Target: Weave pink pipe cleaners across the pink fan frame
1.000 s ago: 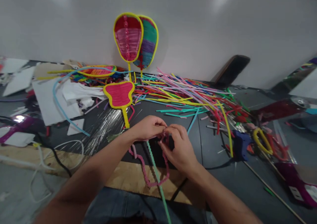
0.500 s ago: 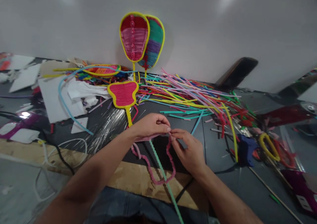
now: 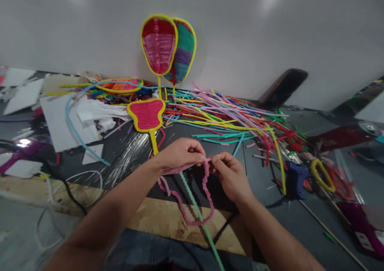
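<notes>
My left hand (image 3: pixel 181 155) is closed in a pinch on a pink pipe cleaner frame (image 3: pixel 211 203), a wavy twisted outline that hangs below the fingers. Thumb and forefinger of my right hand (image 3: pixel 231 179) press together on a light pink pipe cleaner end at the frame's upper right corner. Behind the frame's lower edge runs a long twisted green pipe cleaner stem (image 3: pixel 196 207), slanting down toward me. Part of the pink strand lies hidden under my left hand. A finished-looking pink fan with a yellow rim (image 3: pixel 147 115) lies just beyond that hand.
Two more fans (image 3: pixel 159 47) lean on the wall. Loose coloured pipe cleaners (image 3: pixel 222 111) spread across the table (image 3: pixel 258 223). At right are a phone (image 3: pixel 283 88), a blue tool (image 3: pixel 296 179), scissors (image 3: pixel 322 175) and a purple glue gun (image 3: pixel 360 225). White scraps and cables lie left.
My right hand has shifted slightly right, away from my left fingertips, and the light pink strand now shows between them. The whole view has drifted a little.
</notes>
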Available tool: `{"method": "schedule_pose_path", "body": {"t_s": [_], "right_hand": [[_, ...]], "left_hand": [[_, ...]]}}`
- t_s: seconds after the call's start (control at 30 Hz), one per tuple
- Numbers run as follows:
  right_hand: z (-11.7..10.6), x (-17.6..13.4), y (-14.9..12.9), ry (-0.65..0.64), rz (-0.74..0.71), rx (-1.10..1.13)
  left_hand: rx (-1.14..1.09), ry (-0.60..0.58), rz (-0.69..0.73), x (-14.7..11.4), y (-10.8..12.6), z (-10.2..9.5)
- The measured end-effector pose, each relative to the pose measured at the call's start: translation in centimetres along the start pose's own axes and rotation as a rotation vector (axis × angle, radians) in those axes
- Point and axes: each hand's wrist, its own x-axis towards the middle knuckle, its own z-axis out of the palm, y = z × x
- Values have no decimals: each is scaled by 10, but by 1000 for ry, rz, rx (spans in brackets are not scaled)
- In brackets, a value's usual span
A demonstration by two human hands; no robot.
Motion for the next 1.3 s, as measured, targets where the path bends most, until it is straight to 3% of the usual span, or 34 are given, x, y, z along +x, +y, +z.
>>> {"method": "schedule_pose_path", "body": {"t_s": [0.2, 0.4, 0.77, 1.1, 1.3], "right_hand": [[-2, 2, 1, -48, 68, 115], [-3, 1, 1, -138, 82, 84], [1, -3, -1, -293, 395, 321], [-1, -1, -1, -316, 435, 390], [3, -4, -1, -327, 359, 417]], "left_hand": [[-35, -42, -38, -2, 1, -2], [-5, 22, -42, -3, 4, 2], [-164, -42, -48, -3, 2, 3], [-81, -10, -59, -6, 14, 9], [29, -11, -30, -6, 16, 11]]}}
